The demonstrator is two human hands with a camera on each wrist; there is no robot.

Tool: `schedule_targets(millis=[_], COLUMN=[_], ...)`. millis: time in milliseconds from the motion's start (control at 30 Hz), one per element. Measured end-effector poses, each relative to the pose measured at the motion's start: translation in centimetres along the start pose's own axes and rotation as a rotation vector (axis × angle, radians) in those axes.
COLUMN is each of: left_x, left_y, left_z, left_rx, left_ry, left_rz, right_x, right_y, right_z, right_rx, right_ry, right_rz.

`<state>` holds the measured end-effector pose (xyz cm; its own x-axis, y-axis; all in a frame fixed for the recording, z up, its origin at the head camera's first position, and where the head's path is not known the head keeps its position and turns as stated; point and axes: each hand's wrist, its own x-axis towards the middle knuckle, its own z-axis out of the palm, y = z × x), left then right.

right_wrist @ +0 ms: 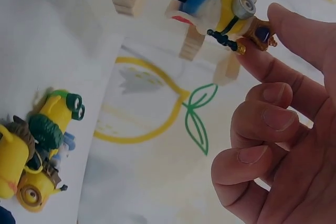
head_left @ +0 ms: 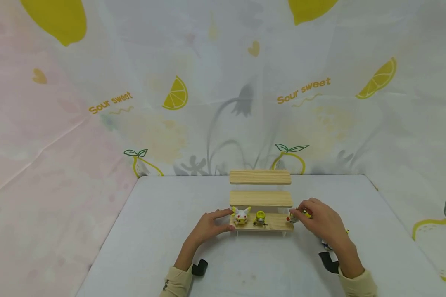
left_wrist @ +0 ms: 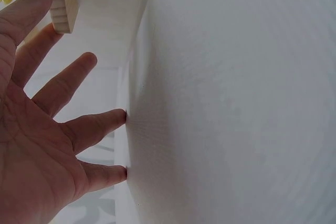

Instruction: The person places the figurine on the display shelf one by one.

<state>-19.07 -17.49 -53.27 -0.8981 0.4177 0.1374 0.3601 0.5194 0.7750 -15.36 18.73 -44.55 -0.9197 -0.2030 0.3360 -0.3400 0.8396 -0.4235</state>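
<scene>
My right hand (right_wrist: 283,114) pinches a yellow Minion figure (right_wrist: 229,6) by its gold crown, between thumb and index fingertips. The figure has silver goggles, a blue-and-white robe and a dark staff; it is tilted at the right end of the lowest plank of a wooden three-tier stand (head_left: 275,222). At that plank's left end, my left hand (head_left: 208,227) touches the wood with thumb and index finger, its other fingers spread. A white-and-yellow figure with big ears (head_left: 241,216) stands beside those fingertips. Right of it stands a yellow-green figure (head_left: 260,218).
Several Minion figures (right_wrist: 55,114) lie on the white table (head_left: 163,202), right of the stand and partly hidden by my right forearm in the head view. The middle plank (head_left: 260,198) and top plank (head_left: 260,177) rise behind. A lemon-print cloth (head_left: 215,123) hangs at the back.
</scene>
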Motion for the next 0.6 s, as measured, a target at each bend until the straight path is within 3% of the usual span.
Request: schedule_targets(millis=[600], left_x=[0.0], left_y=[0.0], left_z=[0.0], left_rx=[-0.015], left_ry=[0.002], left_rz=[-0.007], right_x=[0.8], right_y=[-0.9], right_z=[2.1], right_rx=[-0.004], right_ry=[-0.023], right_rz=[-0.036])
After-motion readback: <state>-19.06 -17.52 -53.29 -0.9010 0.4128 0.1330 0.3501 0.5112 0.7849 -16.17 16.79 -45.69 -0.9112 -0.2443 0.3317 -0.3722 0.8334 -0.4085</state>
